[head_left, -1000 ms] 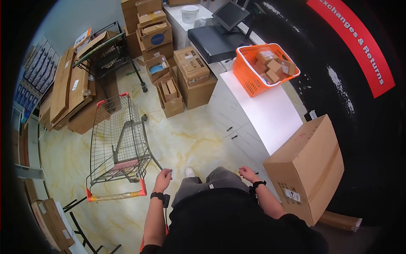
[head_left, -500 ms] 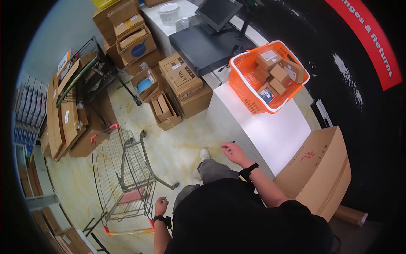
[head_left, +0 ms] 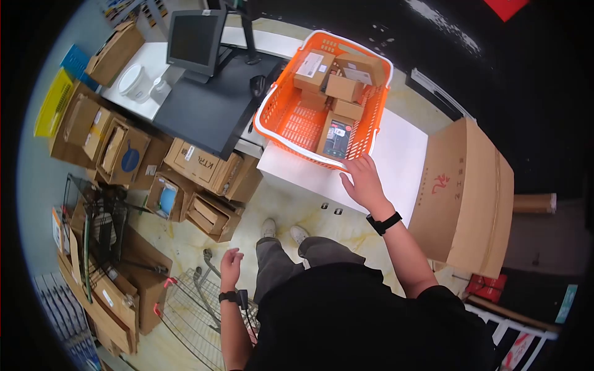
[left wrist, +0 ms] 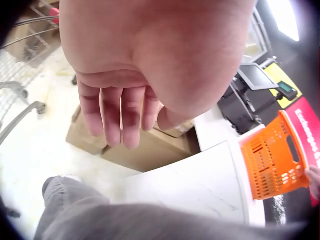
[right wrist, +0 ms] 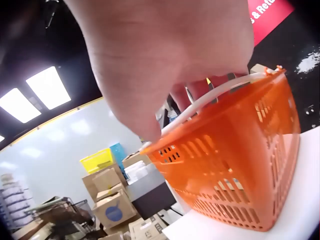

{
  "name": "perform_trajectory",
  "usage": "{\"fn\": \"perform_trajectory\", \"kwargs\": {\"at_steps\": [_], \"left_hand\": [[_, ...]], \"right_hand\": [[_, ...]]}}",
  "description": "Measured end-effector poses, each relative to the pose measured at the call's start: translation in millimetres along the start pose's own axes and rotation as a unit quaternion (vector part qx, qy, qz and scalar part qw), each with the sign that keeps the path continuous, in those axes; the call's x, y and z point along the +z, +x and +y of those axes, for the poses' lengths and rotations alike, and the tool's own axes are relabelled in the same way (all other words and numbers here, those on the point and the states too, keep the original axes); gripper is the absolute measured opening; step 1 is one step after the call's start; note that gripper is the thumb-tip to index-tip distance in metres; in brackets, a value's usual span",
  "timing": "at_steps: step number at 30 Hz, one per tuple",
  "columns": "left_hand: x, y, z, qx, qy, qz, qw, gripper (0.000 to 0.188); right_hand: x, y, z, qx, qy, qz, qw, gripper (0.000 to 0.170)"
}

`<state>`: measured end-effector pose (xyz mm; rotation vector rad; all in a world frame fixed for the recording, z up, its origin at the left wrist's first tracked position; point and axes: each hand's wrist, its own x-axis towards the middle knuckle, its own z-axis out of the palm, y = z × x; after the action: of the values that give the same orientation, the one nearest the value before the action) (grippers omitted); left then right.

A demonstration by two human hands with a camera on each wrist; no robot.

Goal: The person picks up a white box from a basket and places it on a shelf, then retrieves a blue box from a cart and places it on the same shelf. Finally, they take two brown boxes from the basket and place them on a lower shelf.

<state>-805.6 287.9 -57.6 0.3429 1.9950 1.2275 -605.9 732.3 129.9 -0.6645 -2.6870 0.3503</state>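
An orange shopping basket (head_left: 291,123) with a white handle and rim stands on the white counter, holding several small cardboard boxes (head_left: 346,86) and a box with a dark printed label (head_left: 337,137). My right hand (head_left: 365,182) is at its near rim. In the right wrist view, the fingers (right wrist: 192,92) reach over the white rim to the inner side while the thumb stays outside. My left hand (head_left: 231,266) hangs low over the floor by my leg, fingers loosely bent and holding nothing; its palm (left wrist: 145,55) fills the top of the left wrist view.
A large open carton (head_left: 461,191) stands at the counter's right end. Left of the basket are a black checkout deck (head_left: 210,99) and a monitor (head_left: 197,43). Stacked cartons (head_left: 127,148) line the counter's left side. A wire shopping cart (head_left: 195,309) is behind my left hand.
My right hand has moved from beside my lap forward to the basket's near rim. I have turned and come nearer the counter; the cart has shifted toward the lower left of view.
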Motion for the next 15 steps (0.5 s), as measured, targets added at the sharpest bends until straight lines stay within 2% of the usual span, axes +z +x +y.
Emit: {"fn": "perform_trajectory", "kwargs": {"at_steps": [2, 4, 5, 7, 8, 10, 11, 15], "left_hand": [[6, 43, 85, 0.002, -0.09, -0.032, 0.995, 0.029], [21, 80, 157, 0.058, -0.094, -0.142, 0.984, 0.033], [31, 93, 191, 0.066, -0.086, -0.166, 0.98, 0.033], [52, 103, 242, 0.074, -0.059, -0.318, 0.943, 0.039], [59, 103, 256, 0.07, -0.056, -0.333, 0.939, 0.039], [71, 105, 274, 0.071, -0.007, -0.422, 0.904, 0.044], [68, 118, 266, 0.011, -0.004, -0.486, 0.874, 0.045], [62, 111, 284, 0.07, 0.081, -0.491, 0.865, 0.042]], "right_hand": [[-3, -12, 2, 0.045, 0.002, 0.017, 0.999, 0.024], [-8, -24, -7, 0.065, 0.016, -0.004, 0.998, 0.019], [-10, -32, -21, 0.066, -0.013, 0.02, 0.998, 0.017], [-11, -48, -49, 0.092, -0.01, 0.024, 0.995, 0.018], [-9, -58, -65, 0.097, 0.005, 0.018, 0.995, 0.018], [-5, -77, -96, 0.111, 0.019, 0.007, 0.994, 0.019], [-3, -84, -109, 0.111, 0.038, -0.005, 0.993, 0.02], [3, -99, -161, 0.176, 0.069, 0.026, 0.982, 0.023]]}}
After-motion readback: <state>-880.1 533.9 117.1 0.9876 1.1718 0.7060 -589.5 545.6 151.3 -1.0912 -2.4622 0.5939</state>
